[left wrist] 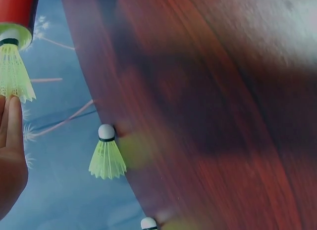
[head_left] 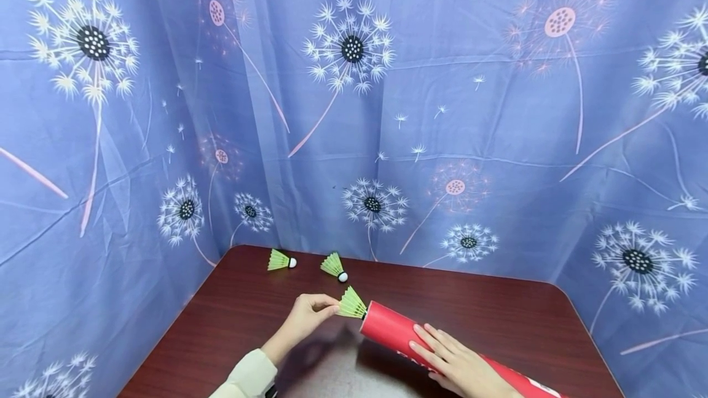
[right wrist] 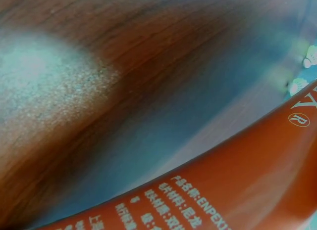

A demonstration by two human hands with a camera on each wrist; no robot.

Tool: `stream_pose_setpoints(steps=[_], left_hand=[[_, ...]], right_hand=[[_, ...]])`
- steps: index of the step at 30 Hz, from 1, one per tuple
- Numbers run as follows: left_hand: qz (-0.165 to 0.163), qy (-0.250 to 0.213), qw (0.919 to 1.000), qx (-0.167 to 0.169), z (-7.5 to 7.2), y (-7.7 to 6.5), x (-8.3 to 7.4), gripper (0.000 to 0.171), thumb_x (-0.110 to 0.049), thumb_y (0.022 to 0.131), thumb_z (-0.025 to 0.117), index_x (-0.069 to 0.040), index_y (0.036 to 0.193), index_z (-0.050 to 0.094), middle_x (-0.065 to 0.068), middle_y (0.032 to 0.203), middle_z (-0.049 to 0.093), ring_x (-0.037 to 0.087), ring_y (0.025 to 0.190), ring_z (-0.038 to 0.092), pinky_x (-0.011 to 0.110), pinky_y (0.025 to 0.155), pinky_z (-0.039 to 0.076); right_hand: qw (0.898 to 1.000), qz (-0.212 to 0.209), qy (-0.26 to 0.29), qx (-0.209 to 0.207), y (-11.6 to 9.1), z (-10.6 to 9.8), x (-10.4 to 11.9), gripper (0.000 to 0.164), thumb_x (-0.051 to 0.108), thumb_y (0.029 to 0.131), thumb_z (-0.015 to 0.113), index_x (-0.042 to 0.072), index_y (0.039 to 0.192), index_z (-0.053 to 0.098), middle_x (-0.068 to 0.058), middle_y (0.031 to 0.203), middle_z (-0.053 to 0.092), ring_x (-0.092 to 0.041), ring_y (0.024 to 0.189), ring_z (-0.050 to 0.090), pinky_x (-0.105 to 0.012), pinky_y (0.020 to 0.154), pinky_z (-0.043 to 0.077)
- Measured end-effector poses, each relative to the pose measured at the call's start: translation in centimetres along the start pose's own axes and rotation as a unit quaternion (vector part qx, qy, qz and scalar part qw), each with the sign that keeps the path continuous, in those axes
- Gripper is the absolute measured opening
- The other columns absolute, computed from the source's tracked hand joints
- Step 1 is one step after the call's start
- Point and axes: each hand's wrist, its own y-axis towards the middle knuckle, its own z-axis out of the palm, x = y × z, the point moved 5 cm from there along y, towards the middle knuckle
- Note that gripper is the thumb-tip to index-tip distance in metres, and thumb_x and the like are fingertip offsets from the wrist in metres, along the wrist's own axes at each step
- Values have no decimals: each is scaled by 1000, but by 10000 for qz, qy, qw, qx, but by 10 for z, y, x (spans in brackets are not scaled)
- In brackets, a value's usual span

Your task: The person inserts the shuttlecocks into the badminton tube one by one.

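Observation:
My left hand [head_left: 306, 317] pinches a yellow-green shuttlecock [head_left: 351, 304] by the edge of its skirt, between thumb and fingertips. The cork end of that shuttlecock is at the mouth of a long red tube [head_left: 391, 326]; in the left wrist view, the white cork [left wrist: 10, 33] sits just inside the rim. My right hand [head_left: 461, 362] holds the tube around its middle, fingers laid across the top. The tube slants, its open end pointing toward my left hand. White printed lettering [right wrist: 185, 205] runs along its side in the right wrist view.
Two more shuttlecocks lie near the far edge of the dark wooden table [head_left: 221, 324]: one [head_left: 281, 260] at the left corner, the other [head_left: 334, 266] closer to the tube. A blue curtain [head_left: 310, 201] with dandelion prints hangs around the table. A bright glare marks the front.

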Motion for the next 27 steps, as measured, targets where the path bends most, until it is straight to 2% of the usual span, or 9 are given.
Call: stream_pose_setpoints(steps=[4,9,12,18,21,27], left_hand=[[-34,-164,9999,14,6,-1,0,6,4,84,69,7,88,71,20,83,71,8,74,63,21,63,51],[-113,-336,9993,139,12,-1,-2,6,4,84,68,7,89,71,20,84,71,10,74,63,22,64,52],[-95,-346,9990,260,15,-1,-3,7,3,85,68,8,90,71,20,84,71,10,75,63,22,65,53],[-18,-300,9989,370,20,-1,-9,7,3,85,68,7,90,71,18,83,71,10,75,63,22,65,53],[23,-321,9987,403,22,-1,-11,7,4,85,68,8,89,71,20,82,70,8,74,62,21,63,52],[-102,-417,9978,502,30,0,19,8,-5,86,71,2,90,73,12,83,72,1,71,59,20,62,51]], right_hand=[[9999,-15,-68,-81,1,0,1,51,41,101,44,8,140,48,-19,143,45,-33,128,42,-29,116,13],[9998,-3,-124,-130,2,-1,1,52,42,104,32,8,140,49,-18,143,45,-32,129,42,-29,116,13],[10000,10,-53,-74,3,-1,1,52,42,104,35,8,141,48,-19,144,44,-32,130,41,-29,116,13],[10000,-22,13,-38,3,-1,2,53,39,99,52,7,141,47,-19,145,43,-34,130,41,-29,116,13],[10000,-25,-3,-21,4,-1,2,53,39,99,51,8,141,47,-19,145,42,-34,129,42,-30,116,14],[10000,-20,-5,94,2,0,2,56,39,97,56,8,143,45,-18,146,41,-34,130,42,-30,116,15]])
